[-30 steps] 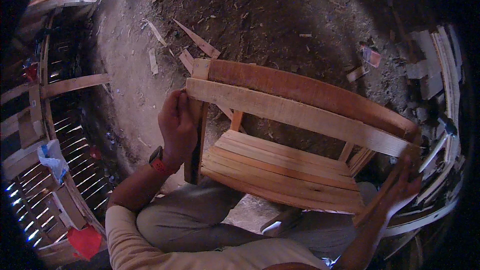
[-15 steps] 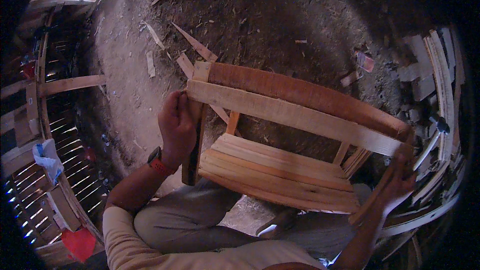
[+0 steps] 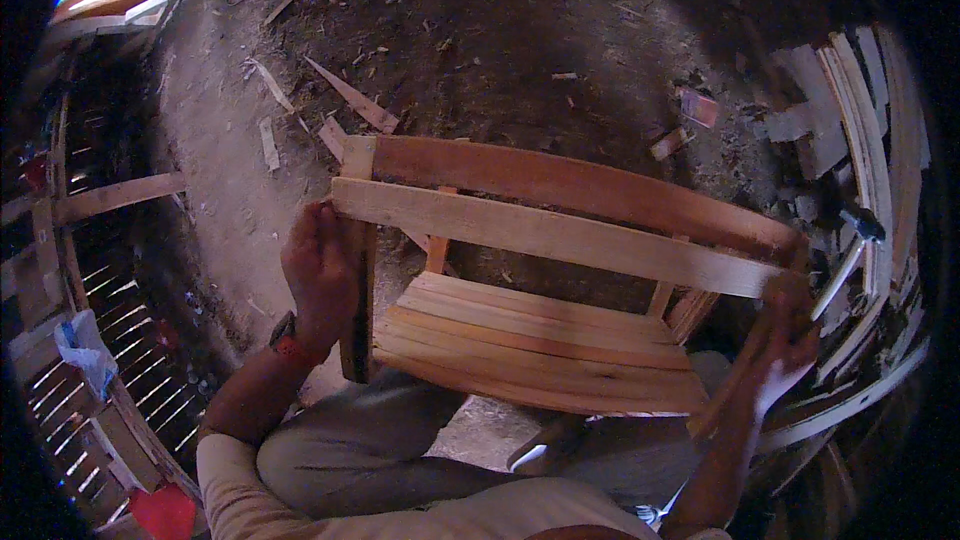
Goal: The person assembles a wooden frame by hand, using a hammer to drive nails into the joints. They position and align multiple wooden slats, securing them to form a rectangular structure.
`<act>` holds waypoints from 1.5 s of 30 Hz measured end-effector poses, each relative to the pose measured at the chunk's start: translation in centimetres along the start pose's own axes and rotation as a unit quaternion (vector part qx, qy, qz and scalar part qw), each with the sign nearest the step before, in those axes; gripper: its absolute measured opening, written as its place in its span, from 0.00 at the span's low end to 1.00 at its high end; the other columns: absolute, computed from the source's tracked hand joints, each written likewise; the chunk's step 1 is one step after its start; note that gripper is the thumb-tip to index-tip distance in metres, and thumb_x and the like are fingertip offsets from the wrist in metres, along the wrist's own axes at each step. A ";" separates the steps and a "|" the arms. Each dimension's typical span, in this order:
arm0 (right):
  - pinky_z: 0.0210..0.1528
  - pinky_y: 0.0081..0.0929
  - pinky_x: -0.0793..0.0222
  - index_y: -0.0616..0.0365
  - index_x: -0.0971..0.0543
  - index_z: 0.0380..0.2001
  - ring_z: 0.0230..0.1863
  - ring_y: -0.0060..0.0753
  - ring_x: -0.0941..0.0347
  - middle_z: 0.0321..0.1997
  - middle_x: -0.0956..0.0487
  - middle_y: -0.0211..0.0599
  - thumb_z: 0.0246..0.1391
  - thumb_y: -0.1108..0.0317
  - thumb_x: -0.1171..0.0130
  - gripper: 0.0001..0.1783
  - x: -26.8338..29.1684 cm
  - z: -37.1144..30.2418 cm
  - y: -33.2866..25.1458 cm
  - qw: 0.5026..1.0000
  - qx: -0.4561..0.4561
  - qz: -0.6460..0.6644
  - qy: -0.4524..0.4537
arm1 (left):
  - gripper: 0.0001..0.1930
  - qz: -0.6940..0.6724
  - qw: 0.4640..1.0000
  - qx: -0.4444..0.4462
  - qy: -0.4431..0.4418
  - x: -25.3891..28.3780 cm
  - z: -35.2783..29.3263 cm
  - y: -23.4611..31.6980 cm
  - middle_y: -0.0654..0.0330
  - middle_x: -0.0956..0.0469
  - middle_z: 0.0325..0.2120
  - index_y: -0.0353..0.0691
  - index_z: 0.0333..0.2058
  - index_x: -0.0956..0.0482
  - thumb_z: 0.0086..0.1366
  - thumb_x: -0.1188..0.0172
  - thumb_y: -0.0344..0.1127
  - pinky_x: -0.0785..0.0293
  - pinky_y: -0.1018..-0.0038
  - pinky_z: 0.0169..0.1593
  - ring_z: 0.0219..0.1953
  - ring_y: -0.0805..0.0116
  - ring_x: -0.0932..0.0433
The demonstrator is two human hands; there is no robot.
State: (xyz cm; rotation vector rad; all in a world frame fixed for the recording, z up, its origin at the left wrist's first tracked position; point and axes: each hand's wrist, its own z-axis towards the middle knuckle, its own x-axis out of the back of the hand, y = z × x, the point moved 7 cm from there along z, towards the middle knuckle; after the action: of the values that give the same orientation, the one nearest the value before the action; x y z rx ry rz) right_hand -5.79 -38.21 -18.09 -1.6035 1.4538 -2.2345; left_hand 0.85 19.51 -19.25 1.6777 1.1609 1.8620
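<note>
A small wooden chair (image 3: 540, 345) with a slatted seat stands in front of my legs. Across its upper part runs a pale wooden slat (image 3: 560, 235), with a curved reddish-brown board (image 3: 570, 178) just beyond it. My left hand (image 3: 322, 265) is closed at the slat's left end, beside the upright post. At the right end my right hand (image 3: 788, 335) has its fingers wrapped round the slat where it meets the other post. That joint is partly hidden by the fingers.
A hammer (image 3: 862, 225) rests by long planks (image 3: 850, 130) on the right. Pointed wood offcuts (image 3: 350, 95) lie on the dirt floor beyond the chair. To the left are a slatted wooden structure (image 3: 75, 270), a plastic bag (image 3: 88, 352) and a red object (image 3: 163, 512).
The whole view has shifted slightly, so the chair and both hands appear a little farther left. Both hands keep their places at the slat's ends.
</note>
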 end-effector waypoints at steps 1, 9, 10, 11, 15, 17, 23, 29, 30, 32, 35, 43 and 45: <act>0.51 0.35 0.29 0.69 0.21 0.50 0.46 0.38 0.23 0.47 0.17 0.46 0.59 0.51 0.32 0.30 0.1 0.0 0.2 1.000 0.000 -0.016 0.003 | 0.11 -0.002 1.000 -0.003 -0.001 0.0 0.1 0.4 0.60 0.22 0.29 0.33 0.41 0.23 0.77 0.53 0.33 0.29 0.73 0.36 0.33 0.76 0.26; 0.50 0.34 0.30 0.68 0.21 0.49 0.44 0.35 0.23 0.44 0.17 0.43 0.59 0.54 0.33 0.27 -0.1 0.0 -0.8 0.999 0.039 0.020 -0.015 | 0.12 0.032 0.999 0.013 -0.001 0.1 0.4 0.4 0.57 0.21 0.31 0.33 0.42 0.24 0.77 0.53 0.34 0.28 0.70 0.36 0.33 0.70 0.24; 0.50 0.33 0.30 0.68 0.21 0.48 0.44 0.34 0.23 0.44 0.17 0.43 0.59 0.54 0.33 0.26 -0.3 -0.2 -1.0 0.999 0.030 0.036 -0.019 | 0.11 0.018 1.000 0.012 0.005 0.0 0.5 0.3 0.56 0.21 0.32 0.33 0.42 0.24 0.77 0.53 0.34 0.28 0.70 0.36 0.33 0.69 0.24; 0.48 0.32 0.30 0.68 0.21 0.48 0.42 0.33 0.24 0.42 0.17 0.42 0.58 0.56 0.33 0.25 -0.4 -0.4 -1.4 0.998 0.024 0.048 -0.019 | 0.11 0.004 1.000 0.012 0.010 -0.1 0.5 0.3 0.55 0.21 0.32 0.33 0.42 0.24 0.77 0.53 0.34 0.27 0.70 0.37 0.33 0.68 0.24; 0.39 0.27 0.32 0.68 0.21 0.46 0.35 0.25 0.29 0.35 0.20 0.34 0.56 0.61 0.31 0.22 -0.7 -0.8 -1.7 0.996 -0.014 0.087 -0.007 | 0.13 -0.062 0.997 0.033 0.013 0.1 0.3 -3.0 0.53 0.21 0.35 0.32 0.45 0.24 0.77 0.51 0.36 0.23 0.69 0.37 0.35 0.66 0.23; 0.32 0.21 0.35 0.67 0.21 0.45 0.31 0.18 0.33 0.31 0.23 0.27 0.53 0.66 0.28 0.20 -0.4 -0.4 -0.3 0.992 -0.032 0.118 0.006 | 0.14 -0.094 0.993 0.075 -0.004 0.2 0.2 -2.3 0.53 0.22 0.39 0.32 0.47 0.25 0.77 0.50 0.38 0.21 0.68 0.37 0.37 0.66 0.22; 0.27 0.16 0.41 0.65 0.20 0.44 0.27 0.12 0.38 0.26 0.30 0.17 0.51 0.70 0.27 0.19 -1.0 -0.3 -3.2 0.985 -0.037 0.168 0.016 | 0.16 -0.071 0.997 0.031 -0.006 0.1 0.4 -2.3 0.54 0.25 0.46 0.32 0.54 0.29 0.76 0.48 0.39 0.15 0.70 0.38 0.43 0.65 0.20; 0.28 0.17 0.45 0.63 0.20 0.41 0.27 0.12 0.39 0.26 0.30 0.17 0.51 0.71 0.27 0.16 -0.5 -0.1 -3.3 0.994 -0.045 0.097 0.005 | 0.15 -0.034 0.998 0.060 -0.007 0.1 0.8 -2.3 0.54 0.25 0.44 0.33 0.52 0.29 0.78 0.51 0.40 0.16 0.72 0.37 0.41 0.68 0.20; 0.32 0.19 0.36 0.64 0.20 0.41 0.30 0.15 0.31 0.28 0.23 0.23 0.50 0.73 0.27 0.16 -0.5 0.0 -3.6 0.993 -0.040 0.109 0.004 | 0.16 -0.024 0.998 0.054 -0.013 0.1 0.8 -2.1 0.54 0.24 0.44 0.33 0.53 0.29 0.77 0.51 0.40 0.16 0.71 0.39 0.40 0.66 0.20; 0.35 0.22 0.26 0.65 0.21 0.41 0.33 0.18 0.22 0.32 0.16 0.30 0.50 0.74 0.28 0.16 -0.4 0.1 -3.7 0.992 -0.034 0.121 -0.002 | 0.17 -0.006 0.999 0.042 -0.025 0.0 0.8 -1.4 0.53 0.24 0.44 0.34 0.55 0.30 0.77 0.51 0.42 0.17 0.69 0.42 0.40 0.64 0.20; 0.35 0.22 0.26 0.65 0.20 0.41 0.33 0.19 0.21 0.33 0.15 0.32 0.50 0.73 0.27 0.16 -0.5 0.1 -3.3 0.993 -0.015 0.118 -0.009 | 0.17 -0.056 0.996 0.063 -0.013 0.1 0.7 -1.8 0.54 0.24 0.43 0.34 0.54 0.29 0.77 0.51 0.42 0.17 0.68 0.43 0.41 0.63 0.20; 0.25 0.18 0.42 0.62 0.20 0.37 0.25 0.11 0.40 0.22 0.28 0.16 0.49 0.65 0.23 0.18 -0.3 0.1 -3.2 0.993 0.034 0.110 0.030 | 0.10 -0.032 0.999 -0.019 -0.023 -0.2 0.9 -2.5 0.61 0.24 0.37 0.37 0.46 0.26 0.72 0.43 0.36 0.23 0.72 0.39 0.38 0.69 0.23; 0.28 0.22 0.36 0.63 0.20 0.37 0.26 0.14 0.35 0.24 0.25 0.21 0.49 0.63 0.23 0.19 -0.3 -0.1 -2.7 0.996 -0.021 0.080 0.013 | 0.11 -0.045 0.998 -0.017 -0.027 0.0 1.0 -2.2 0.63 0.24 0.35 0.39 0.45 0.26 0.70 0.39 0.36 0.23 0.72 0.39 0.37 0.69 0.23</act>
State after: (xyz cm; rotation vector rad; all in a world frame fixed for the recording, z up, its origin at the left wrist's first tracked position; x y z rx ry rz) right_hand -4.52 -36.44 -16.50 -1.4168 1.5855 -2.1579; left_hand 1.24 21.12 -21.02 1.6190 1.1582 1.7618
